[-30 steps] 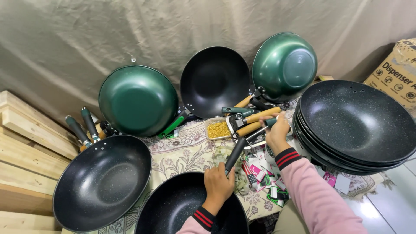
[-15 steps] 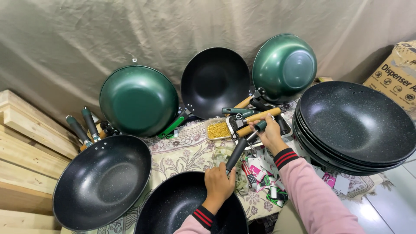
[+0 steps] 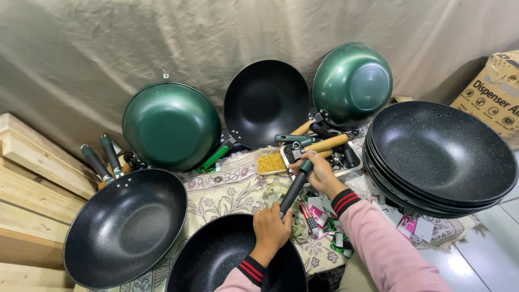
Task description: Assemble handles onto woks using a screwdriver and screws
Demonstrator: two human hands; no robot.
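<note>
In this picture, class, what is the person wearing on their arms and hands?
Both arms wear pink long sleeves ending in dark ribbed cuffs with red stripes. The left hand and right hand are bare: no gloves, and no watch shows.

2 green woks point(image 3: 171, 125) and 1 black wok point(image 3: 266, 103) lean against a beige curtain point(image 3: 162, 38). a stack of speckled pans point(image 3: 440, 157) sits near a cardboard box point(image 3: 494, 92). wooden planks point(image 3: 32, 178) lie opposite.
</note>
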